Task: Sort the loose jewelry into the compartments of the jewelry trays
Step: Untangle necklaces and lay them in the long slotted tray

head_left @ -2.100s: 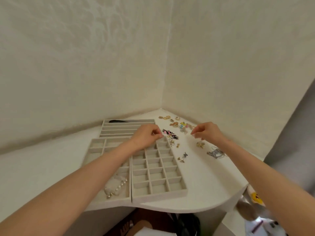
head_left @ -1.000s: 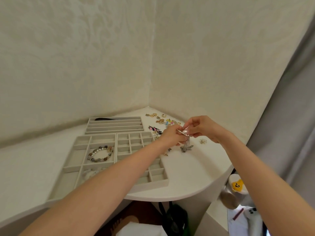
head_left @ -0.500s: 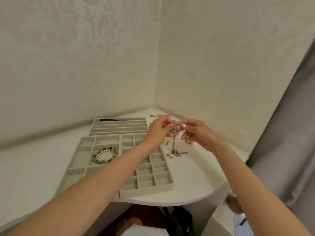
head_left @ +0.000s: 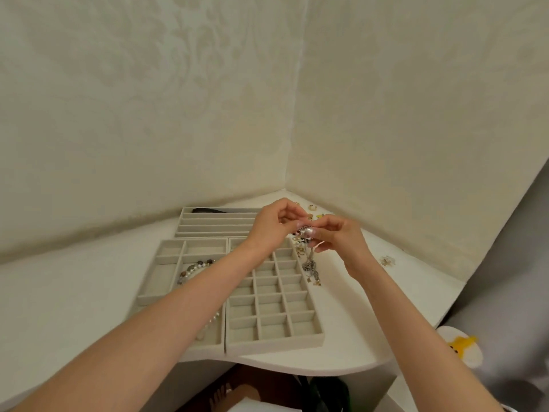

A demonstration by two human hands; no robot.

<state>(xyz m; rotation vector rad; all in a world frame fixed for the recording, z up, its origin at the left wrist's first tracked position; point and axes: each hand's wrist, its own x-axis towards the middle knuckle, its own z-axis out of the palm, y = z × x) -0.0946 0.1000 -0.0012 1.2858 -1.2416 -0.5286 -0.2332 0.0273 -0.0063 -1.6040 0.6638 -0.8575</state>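
Observation:
My left hand [head_left: 271, 226] and my right hand [head_left: 337, 237] meet above the desk, both pinching the top of a silver chain necklace [head_left: 310, 264] that hangs down, its lower end bunched on the desk. A beige tray with many small compartments [head_left: 274, 341] lies under my left forearm. Left of it, a tray with larger compartments [head_left: 162, 264] holds a beaded bracelet [head_left: 194, 267] and a pearl strand [head_left: 212, 321], both partly hidden by my arm. A long-slot tray [head_left: 217, 226] sits behind. Loose earrings and charms [head_left: 315, 211] lie near the corner.
A small gold piece [head_left: 387, 260] lies alone at the right of the white corner desk [head_left: 371, 307], whose curved front edge runs close to the trays. Two walls meet behind. A grey curtain [head_left: 511, 263] hangs at right; a white and yellow object [head_left: 459, 344] sits below.
My hands went from the jewelry pile to the silver necklace, lifted it off the desk and now hold it up between them. My view shifted, showing the bracelet tray more.

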